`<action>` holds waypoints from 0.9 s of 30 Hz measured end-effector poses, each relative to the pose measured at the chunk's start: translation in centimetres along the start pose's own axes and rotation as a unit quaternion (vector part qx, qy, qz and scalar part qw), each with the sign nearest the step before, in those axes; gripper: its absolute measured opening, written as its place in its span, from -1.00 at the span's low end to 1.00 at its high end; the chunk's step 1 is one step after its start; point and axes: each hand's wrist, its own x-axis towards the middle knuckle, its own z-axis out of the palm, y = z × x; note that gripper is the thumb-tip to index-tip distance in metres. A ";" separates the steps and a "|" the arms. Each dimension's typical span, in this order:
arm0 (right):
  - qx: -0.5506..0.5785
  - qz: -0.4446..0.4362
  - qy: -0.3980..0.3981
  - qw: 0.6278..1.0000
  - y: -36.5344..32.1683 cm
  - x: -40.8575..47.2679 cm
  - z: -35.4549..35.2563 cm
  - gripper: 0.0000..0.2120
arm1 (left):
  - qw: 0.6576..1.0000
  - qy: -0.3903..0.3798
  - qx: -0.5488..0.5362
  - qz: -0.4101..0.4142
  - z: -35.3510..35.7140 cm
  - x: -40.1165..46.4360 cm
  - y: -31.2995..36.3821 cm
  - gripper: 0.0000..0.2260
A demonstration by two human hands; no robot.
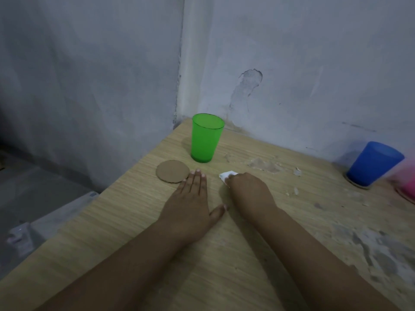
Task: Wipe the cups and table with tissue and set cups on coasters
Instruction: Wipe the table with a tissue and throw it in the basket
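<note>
1. Two bare hands lie on the wooden worktop, which fills the lower part of the view and meets a grey wall at its far edge.
2. The left hand rests palm down on the worktop with its fingers straight and released, the thumb spread toward the right; it holds nothing.
3. The fingertips of that hand lie at the near right edge of a round brown coaster, which lies flat and bare.
4. The right hand has its fingers clenched down over a white tissue, pressing it against the worktop; only a small white corner shows beyond the knuckles.
5. A green cup stands upright, mouth up, directly on the worktop near the far corner, just behind the coaster and not on it.
6. A blue cup stands at the far right near the wall, on a coaster whose edge shows under its base.
7. A pink cup sits at the right edge of the view, just beside the blue one, blurred and partly cut off.
8. Pale flakes and chipped patches mark the worktop between the tissue and the blue cup.
</note>
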 end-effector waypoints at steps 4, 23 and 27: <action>-0.046 -0.059 0.002 0.997 -0.7 -0.4 -0.7 -0.63 | 1.000 0.006 0.003 0.006 -0.1 0.1 -0.3 -0.23; 0.751 0.140 0.036 0.644 8.3 -10.2 -8.9 -0.87 | 0.755 0.036 -0.655 0.010 -6.3 -2.9 12.6 -0.81; 0.735 0.121 0.099 0.660 11.1 -14.3 -11.4 -0.85 | 0.704 0.011 -0.710 0.011 -7.5 -3.7 18.0 -0.87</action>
